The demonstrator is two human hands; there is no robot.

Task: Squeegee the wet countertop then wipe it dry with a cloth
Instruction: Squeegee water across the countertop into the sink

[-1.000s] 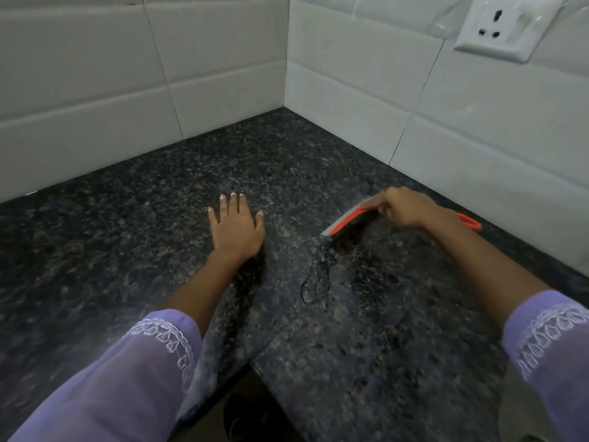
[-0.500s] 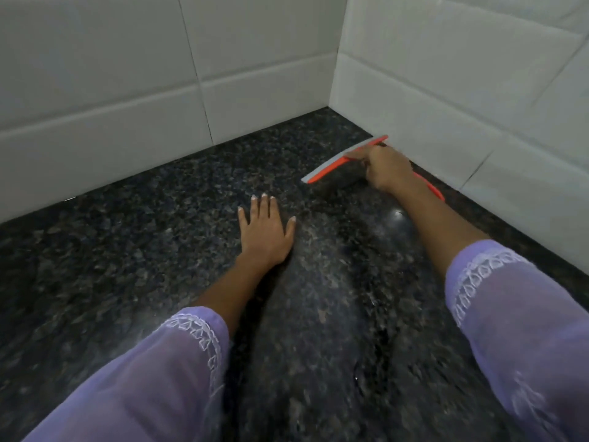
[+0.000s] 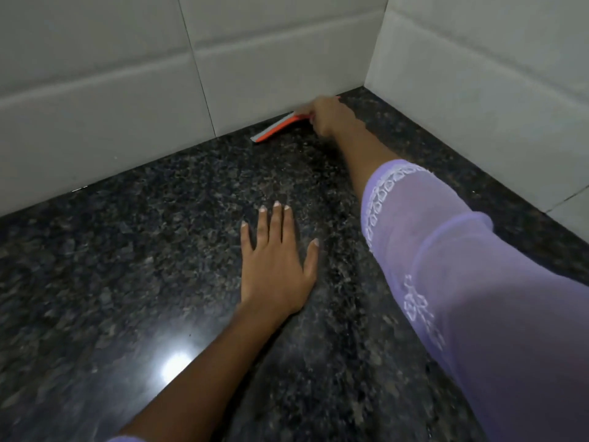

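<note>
Worktop (image 3: 159,250), one, dark granite: far-right pooled water seen a second ago is out of view. Right hand (image 3: 328,118) has carried one squeegee (image 3: 275,130) from the right wall to the far wall; gripped, blade down, fresh stroke likely. Left hand (image 3: 275,266) flat, fingers spread, empty. Cloths: none seen.

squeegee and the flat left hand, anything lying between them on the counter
Nothing: in the head view only bare dark granite countertop lies between the squeegee at the back wall and the left hand.

Dim, soft light; glare spot on countertop (image 3: 95,298); motion-blurred right hand (image 3: 331,118).
</note>
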